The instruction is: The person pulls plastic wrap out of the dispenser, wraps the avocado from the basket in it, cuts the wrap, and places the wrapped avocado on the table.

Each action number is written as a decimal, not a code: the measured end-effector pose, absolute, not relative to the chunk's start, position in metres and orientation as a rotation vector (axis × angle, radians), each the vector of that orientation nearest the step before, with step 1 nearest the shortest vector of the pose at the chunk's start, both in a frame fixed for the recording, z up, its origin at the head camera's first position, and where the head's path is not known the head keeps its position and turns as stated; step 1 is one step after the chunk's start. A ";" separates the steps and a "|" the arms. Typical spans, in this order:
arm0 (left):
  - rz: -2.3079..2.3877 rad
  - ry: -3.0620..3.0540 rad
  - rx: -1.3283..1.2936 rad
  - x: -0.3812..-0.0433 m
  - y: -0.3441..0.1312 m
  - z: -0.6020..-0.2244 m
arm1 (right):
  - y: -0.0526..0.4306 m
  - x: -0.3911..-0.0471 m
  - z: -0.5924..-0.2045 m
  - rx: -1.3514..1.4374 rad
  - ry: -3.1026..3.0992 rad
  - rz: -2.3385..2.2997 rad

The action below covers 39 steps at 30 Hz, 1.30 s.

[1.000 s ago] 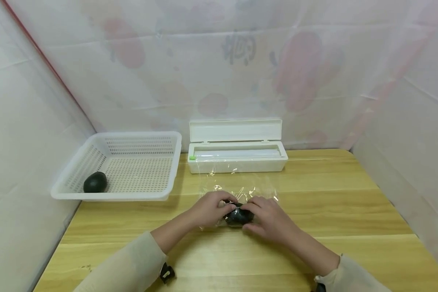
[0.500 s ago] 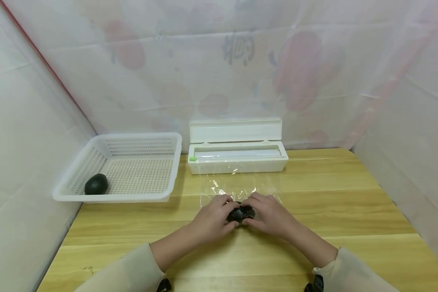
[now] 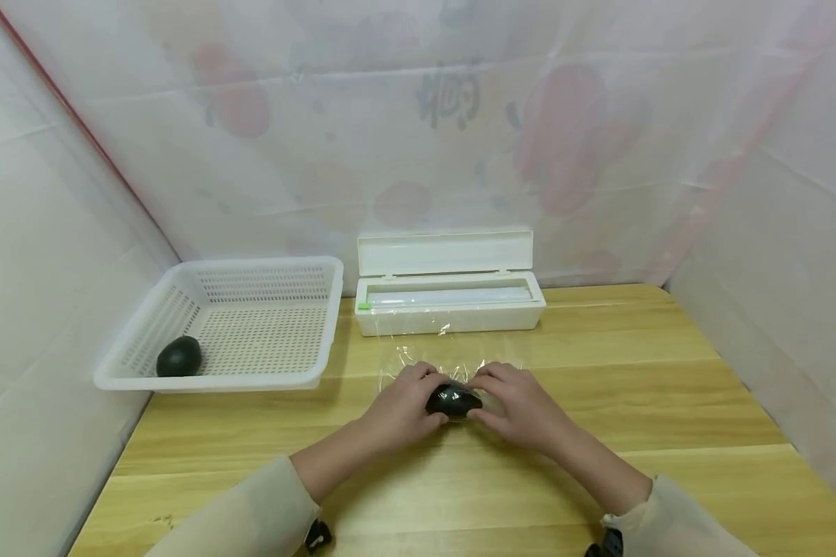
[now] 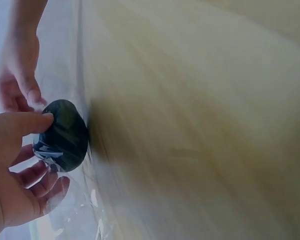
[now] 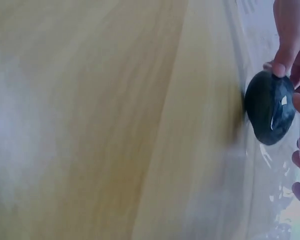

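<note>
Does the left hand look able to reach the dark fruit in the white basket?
Probably, once freed: the left hand holds a second dark fruit, but the white basket is open-topped and nothing covers the basket fruit.

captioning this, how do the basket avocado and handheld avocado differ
The basket avocado lies loose in the white basket; the handheld avocado sits between the left hand and right hand. The basket avocado looks bare; the handheld avocado has clear film against it. Both are dark green.
</note>
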<state>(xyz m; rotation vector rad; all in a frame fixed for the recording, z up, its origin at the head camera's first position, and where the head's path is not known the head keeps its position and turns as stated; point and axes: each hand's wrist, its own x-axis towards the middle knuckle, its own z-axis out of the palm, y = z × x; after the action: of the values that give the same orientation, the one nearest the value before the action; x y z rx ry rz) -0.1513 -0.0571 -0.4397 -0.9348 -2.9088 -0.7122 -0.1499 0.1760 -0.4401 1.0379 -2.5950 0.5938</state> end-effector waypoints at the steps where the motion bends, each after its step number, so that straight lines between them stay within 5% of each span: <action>1: -0.756 -2.918 -0.923 -0.154 -0.058 -0.441 | 0.175 -0.149 -0.440 1.047 -2.578 0.571; 15: -1.533 -2.982 -0.730 -0.180 -0.069 -0.439 | 0.164 -0.161 -0.449 1.064 -2.584 0.553; 25: -0.492 -2.717 -0.992 -0.159 -0.063 -0.428 | 0.169 -0.168 -0.448 0.993 -2.675 0.692; 39: -0.549 -2.843 -0.902 -0.170 -0.055 -0.444 | 0.168 -0.179 -0.445 0.882 -2.836 0.844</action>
<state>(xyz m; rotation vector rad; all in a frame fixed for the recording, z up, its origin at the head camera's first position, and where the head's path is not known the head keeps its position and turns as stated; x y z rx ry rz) -0.1699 -0.0553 -0.4442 -0.9018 -2.8428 -0.5487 -0.1790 0.1681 -0.4448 0.8822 -2.8360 0.8441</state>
